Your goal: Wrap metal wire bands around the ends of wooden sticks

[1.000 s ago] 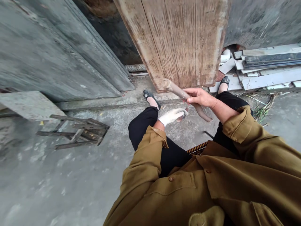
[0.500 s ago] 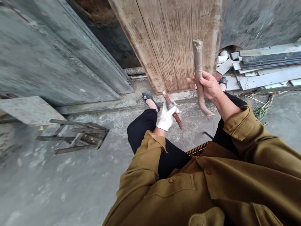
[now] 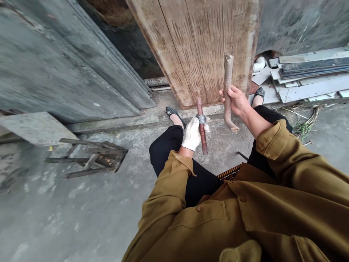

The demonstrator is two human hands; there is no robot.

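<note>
My left hand [image 3: 193, 134], in a white glove, is closed around a short reddish-brown stick [image 3: 202, 136]. Grey wire [image 3: 201, 119] is wound in a tight coil about the stick's middle, beside my gloved fingers. My bare right hand [image 3: 238, 100] grips a thicker, pale brown stick [image 3: 228, 78] with a bent lower end, held nearly upright. A few turns of wire circle this stick above my fingers. One thin strand seems to run between the two sticks. Parts of the fingers are hidden behind both sticks.
Ahead stands a wooden plank panel [image 3: 196, 47]. A stack of boards [image 3: 308, 83] lies at right near dry grass [image 3: 308, 125]. An overturned wooden stool [image 3: 92, 158] rests on the concrete floor [image 3: 81, 218] at left, near a stone slab [image 3: 38, 127].
The reddish-brown stick has turned from slanted to nearly upright in my left hand. My right hand has shifted slightly left, and the pale stick's top has come lower.
</note>
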